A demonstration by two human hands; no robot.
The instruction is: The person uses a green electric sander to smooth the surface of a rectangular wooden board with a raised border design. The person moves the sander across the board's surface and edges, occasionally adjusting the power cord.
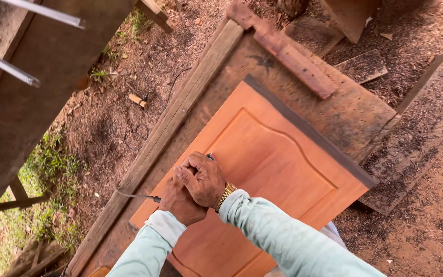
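Nearest the camera: two forearms in pale green sleeves reach out over an orange door. The right hand (gold watch at the wrist) lies clenched over the left hand, both wrapped tightly round a small tool of which only a dark tip shows past the knuckles. A thin cord leaves the left side of the grip, so it is probably a powered hand tool; its kind cannot be told. Both hands press it against the left part of the door, near the raised arched panel.

The door lies flat on a worn workbench, with a dark strip along its far edge. Judgement: the door is stiff and heavy, best taken by its long edges; the smooth face looks easy to scratch. The tool seems small and rigid, needing a firm two-hand grip so it does not skid on the smooth wood.

Further out: a long plank runs along the bench's left edge, a reddish batten crosses the far corner. Beyond, sawdust-covered ground, loose cable, offcuts, grass at left, metal rods top left.
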